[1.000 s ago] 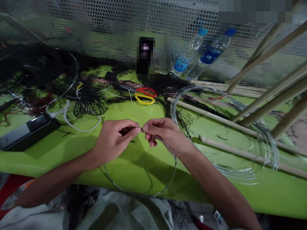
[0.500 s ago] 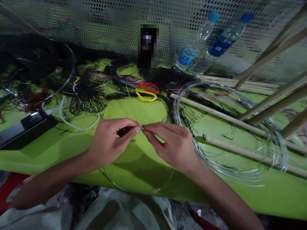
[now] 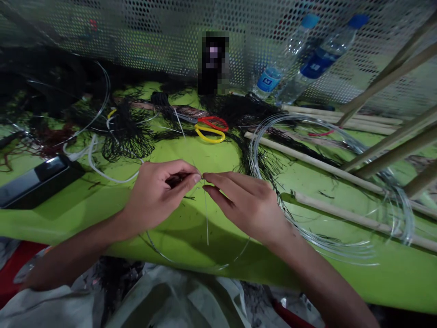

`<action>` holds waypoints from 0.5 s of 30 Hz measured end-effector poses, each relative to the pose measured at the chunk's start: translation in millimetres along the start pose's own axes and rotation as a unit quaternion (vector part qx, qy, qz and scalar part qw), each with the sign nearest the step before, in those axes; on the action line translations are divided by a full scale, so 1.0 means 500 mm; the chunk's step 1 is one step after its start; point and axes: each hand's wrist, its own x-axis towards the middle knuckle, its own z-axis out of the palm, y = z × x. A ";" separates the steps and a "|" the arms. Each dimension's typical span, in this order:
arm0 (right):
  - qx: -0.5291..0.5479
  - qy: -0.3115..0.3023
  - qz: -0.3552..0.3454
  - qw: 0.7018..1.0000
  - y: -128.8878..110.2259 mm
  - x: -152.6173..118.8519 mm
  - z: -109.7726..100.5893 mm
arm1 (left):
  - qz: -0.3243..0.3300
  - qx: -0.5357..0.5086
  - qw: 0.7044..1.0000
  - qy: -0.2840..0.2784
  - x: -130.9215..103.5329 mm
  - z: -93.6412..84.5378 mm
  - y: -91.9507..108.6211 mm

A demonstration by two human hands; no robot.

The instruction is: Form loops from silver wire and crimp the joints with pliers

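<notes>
My left hand [image 3: 167, 191] is closed, thumb and forefinger pinching a thin silvery wire. My right hand [image 3: 244, 200] meets it fingertip to fingertip, its forefinger at the pinch and its thumb slightly lower, a small gap between them; it appears to hold the wire too. From between the hands a thin straight strand [image 3: 206, 223] points down toward me. Below them a loop of the wire [image 3: 160, 255] curves over the table's near edge. What lies right at the fingertips is too small to make out.
Scissors [image 3: 210, 130] with red and yellow handles lie beyond my hands among black netting [image 3: 128, 136]. To the right are a large wire coil [image 3: 259, 136] and wooden sticks [image 3: 314, 164]. Two plastic bottles [image 3: 269, 79] lean on a perforated panel. A dark box [image 3: 41, 182] sits left.
The thin strand that pointed up and away from my fingertips now points down toward me. My right thumb has parted a little from its forefinger. The left hand keeps its pinch.
</notes>
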 end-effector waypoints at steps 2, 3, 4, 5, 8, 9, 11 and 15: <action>-0.037 0.015 -0.040 0.998 0.006 -0.003 0.003 | -0.005 -0.002 1.000 -0.002 -0.001 0.002 0.001; -0.046 0.016 -0.058 0.997 0.010 -0.003 0.005 | -0.006 0.000 1.000 -0.002 -0.002 0.003 0.001; -0.052 0.015 -0.073 0.996 0.013 -0.002 0.006 | -0.005 0.002 1.000 -0.003 -0.002 0.004 0.000; -0.054 0.011 -0.082 0.995 0.016 -0.001 0.007 | -0.003 0.005 1.000 -0.005 -0.001 0.005 -0.001; -0.033 -0.006 -0.062 0.998 0.017 0.002 0.010 | 0.002 0.015 1.000 -0.019 0.001 0.007 -0.006; -0.012 -0.006 -0.032 0.999 0.016 0.004 0.011 | 0.007 0.020 1.000 -0.023 0.001 0.008 -0.007; 0.076 -0.007 0.057 0.996 0.014 0.009 0.012 | 0.026 0.035 0.999 -0.020 0.000 0.009 -0.007; 0.434 -0.086 0.280 0.852 0.026 0.027 0.020 | 0.073 0.062 0.995 -0.002 -0.001 0.010 -0.005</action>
